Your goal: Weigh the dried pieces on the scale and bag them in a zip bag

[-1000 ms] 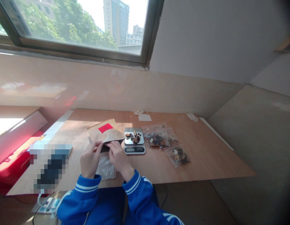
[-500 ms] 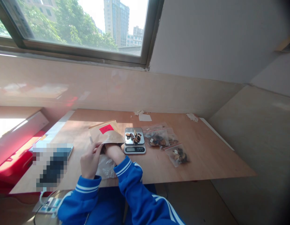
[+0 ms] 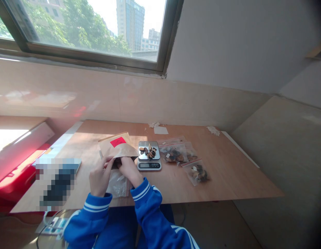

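Tan, red-labelled paper bag (image 3: 123, 150), mouth open at its near end, beside the scale (image 3: 149, 166)

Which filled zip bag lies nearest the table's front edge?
The front-right zip bag; the other filled bags overlap farther back, beside the digital kitchen scale.

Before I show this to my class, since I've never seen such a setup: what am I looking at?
No machine here: two bare hands, seen by a camera worn on the person's head, looking forward and down. The left hand holds the edge of a paper bag; the right hand's fingers reach into its mouth, so whether they grip anything is hidden. On the table are a scale bearing brownish pieces, filled clear bags to its right, and a pixelated item at far left.
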